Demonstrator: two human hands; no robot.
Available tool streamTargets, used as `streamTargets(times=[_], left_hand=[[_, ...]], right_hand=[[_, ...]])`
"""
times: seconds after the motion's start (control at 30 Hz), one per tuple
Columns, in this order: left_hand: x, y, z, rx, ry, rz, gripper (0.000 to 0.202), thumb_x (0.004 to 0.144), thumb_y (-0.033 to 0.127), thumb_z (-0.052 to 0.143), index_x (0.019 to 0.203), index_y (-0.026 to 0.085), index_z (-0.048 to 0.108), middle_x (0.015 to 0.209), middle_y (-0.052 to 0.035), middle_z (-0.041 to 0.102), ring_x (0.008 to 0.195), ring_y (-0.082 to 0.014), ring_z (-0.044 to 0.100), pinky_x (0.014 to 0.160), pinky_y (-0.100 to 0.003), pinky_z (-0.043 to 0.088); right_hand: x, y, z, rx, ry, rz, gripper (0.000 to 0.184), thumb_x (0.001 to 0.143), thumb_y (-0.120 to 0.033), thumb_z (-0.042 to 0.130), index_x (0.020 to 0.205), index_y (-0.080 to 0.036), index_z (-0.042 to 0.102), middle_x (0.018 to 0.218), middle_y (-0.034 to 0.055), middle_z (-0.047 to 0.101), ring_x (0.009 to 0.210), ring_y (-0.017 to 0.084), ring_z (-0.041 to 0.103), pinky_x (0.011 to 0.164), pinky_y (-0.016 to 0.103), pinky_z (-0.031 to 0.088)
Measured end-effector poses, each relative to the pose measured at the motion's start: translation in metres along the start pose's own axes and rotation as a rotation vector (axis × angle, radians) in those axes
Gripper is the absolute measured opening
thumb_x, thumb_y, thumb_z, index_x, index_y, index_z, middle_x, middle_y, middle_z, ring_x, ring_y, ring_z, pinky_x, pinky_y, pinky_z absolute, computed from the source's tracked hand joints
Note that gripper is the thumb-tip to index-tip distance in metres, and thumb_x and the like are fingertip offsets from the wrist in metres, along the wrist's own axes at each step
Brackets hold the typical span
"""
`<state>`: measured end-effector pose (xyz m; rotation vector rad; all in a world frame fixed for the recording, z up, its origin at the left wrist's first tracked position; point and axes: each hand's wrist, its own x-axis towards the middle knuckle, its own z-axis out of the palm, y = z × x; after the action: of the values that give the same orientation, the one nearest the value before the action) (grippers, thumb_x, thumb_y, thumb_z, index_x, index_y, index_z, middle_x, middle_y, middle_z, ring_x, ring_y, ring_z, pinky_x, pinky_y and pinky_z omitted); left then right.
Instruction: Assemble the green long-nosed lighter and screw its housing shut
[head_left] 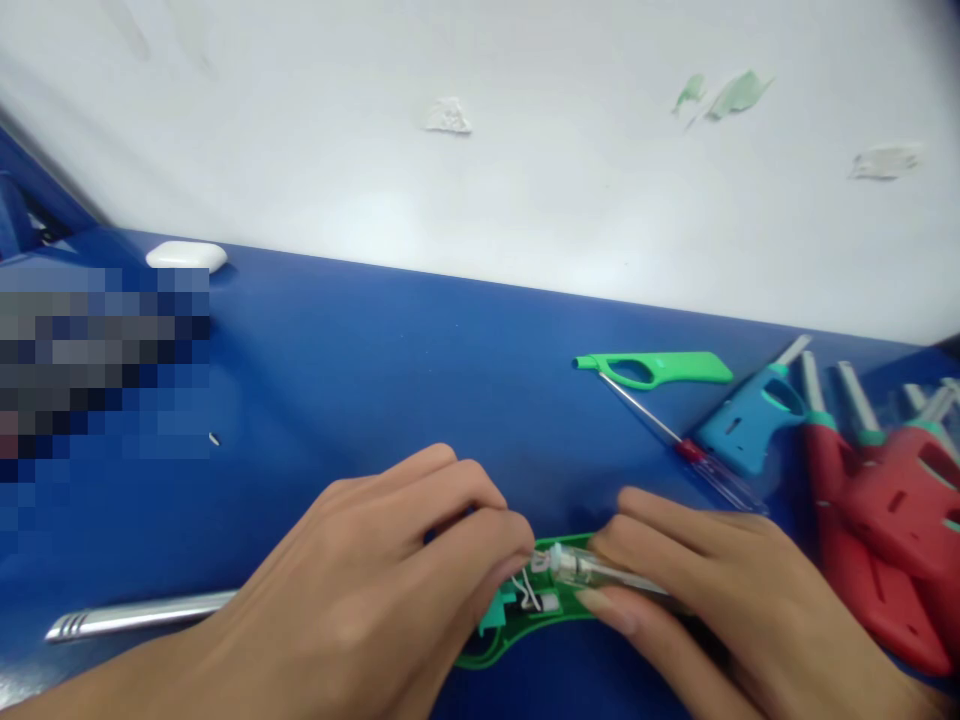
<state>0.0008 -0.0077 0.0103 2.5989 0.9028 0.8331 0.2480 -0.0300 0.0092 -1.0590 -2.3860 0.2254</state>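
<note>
An opened green utility lighter [484, 655] lies under both hands at the bottom centre, its inner parts showing. A silver barrel [142, 615] sticks out to the left from beneath my left hand [397, 560], whose fingers are closed on the lighter's left part. Thumb and fingers of my right hand [667, 580] pinch the clear fuel tank [577, 563] at the right end of the green shell. Between the hands show a white wire [531, 590] and a teal trigger piece [495, 610]. The left fingertips are partly hidden.
On the blue table, a loose green shell half [690, 367] and a screwdriver [649, 410] lie beyond my right hand. A blue lighter [750, 425] and several red lighters [900, 500] are piled at right. A white rounded object [186, 256] stands far left, beside a pixelated area.
</note>
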Motion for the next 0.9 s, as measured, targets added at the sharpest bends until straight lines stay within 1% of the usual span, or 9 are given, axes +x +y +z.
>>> streamTargets(times=[0.13,0.27,0.33,0.43,0.5,0.6,0.63,0.77,0.9], left_hand=[[0.000,0.000,-0.002,0.021,-0.016,0.013,0.023,0.105,0.013,0.046,0.105,0.023,0.066,0.094,0.0031,0.070,0.076,-0.0144,0.061,0.067,-0.030,0.049],[-0.003,0.001,-0.002,0.037,-0.006,0.023,0.022,0.105,0.014,0.047,0.104,0.024,0.067,0.093,0.0025,0.070,0.073,-0.0159,0.057,0.062,-0.031,0.048],[-0.007,0.002,-0.001,0.036,-0.004,0.037,0.022,0.103,0.012,0.048,0.105,0.024,0.067,0.094,0.0024,0.070,0.077,-0.0169,0.056,0.063,-0.031,0.048],[-0.011,0.002,0.000,0.064,-0.021,0.026,0.030,0.101,0.004,0.047,0.113,0.024,0.066,0.103,0.0020,0.070,0.089,-0.0172,0.058,0.074,-0.031,0.050],[-0.012,0.001,0.000,0.076,-0.033,0.019,0.033,0.100,0.002,0.046,0.116,0.024,0.065,0.106,0.0014,0.070,0.093,-0.0173,0.058,0.074,-0.031,0.049],[-0.008,0.000,0.001,0.056,-0.017,0.027,0.030,0.098,0.003,0.048,0.112,0.024,0.066,0.099,0.0009,0.070,0.084,-0.0183,0.054,0.060,-0.031,0.044],[-0.007,0.000,0.001,0.054,-0.014,0.025,0.029,0.098,0.004,0.049,0.110,0.024,0.066,0.098,0.0007,0.069,0.082,-0.0187,0.052,0.059,-0.031,0.043],[-0.003,0.003,0.002,0.068,0.001,0.022,0.024,0.097,0.006,0.050,0.104,0.022,0.067,0.094,-0.0002,0.068,0.078,-0.0193,0.047,0.063,-0.030,0.048],[-0.002,0.007,0.000,0.073,-0.002,0.017,0.025,0.096,0.005,0.049,0.102,0.021,0.067,0.092,-0.0006,0.068,0.076,-0.0192,0.046,0.063,-0.032,0.049]], right_hand=[[0.001,0.000,0.002,-0.019,-0.003,-0.002,0.048,0.117,-0.037,0.027,0.081,-0.025,0.055,0.080,0.0009,0.072,0.054,0.015,0.062,0.048,0.032,0.045],[0.001,0.002,0.001,-0.021,-0.014,-0.021,0.048,0.117,-0.037,0.027,0.079,-0.025,0.055,0.074,-0.0004,0.068,0.052,0.015,0.061,0.047,0.032,0.042],[0.001,0.002,0.000,-0.023,-0.024,-0.014,0.051,0.118,-0.038,0.026,0.078,-0.024,0.055,0.073,-0.0004,0.067,0.053,0.015,0.061,0.046,0.032,0.041],[0.002,0.001,-0.001,-0.053,-0.040,-0.014,0.054,0.118,-0.038,0.025,0.078,-0.023,0.058,0.074,0.0008,0.068,0.055,0.015,0.063,0.048,0.031,0.044],[0.003,0.000,-0.002,-0.059,-0.033,-0.027,0.056,0.118,-0.038,0.023,0.078,-0.023,0.060,0.073,0.0013,0.068,0.053,0.015,0.063,0.047,0.031,0.046],[0.006,-0.002,-0.004,-0.052,-0.022,-0.023,0.061,0.118,-0.039,0.020,0.074,-0.023,0.060,0.069,0.0018,0.067,0.050,0.015,0.061,0.045,0.031,0.045],[0.008,-0.002,-0.005,-0.052,-0.024,-0.016,0.062,0.118,-0.039,0.021,0.073,-0.023,0.061,0.069,0.0019,0.067,0.049,0.015,0.061,0.045,0.031,0.044],[0.011,-0.003,-0.007,-0.049,-0.024,-0.011,0.064,0.118,-0.040,0.021,0.071,-0.023,0.061,0.069,0.0021,0.067,0.049,0.014,0.060,0.044,0.030,0.044],[0.010,-0.003,-0.006,-0.032,-0.039,0.002,0.063,0.118,-0.042,0.023,0.072,-0.023,0.061,0.069,0.0009,0.065,0.051,0.014,0.061,0.046,0.030,0.045]])
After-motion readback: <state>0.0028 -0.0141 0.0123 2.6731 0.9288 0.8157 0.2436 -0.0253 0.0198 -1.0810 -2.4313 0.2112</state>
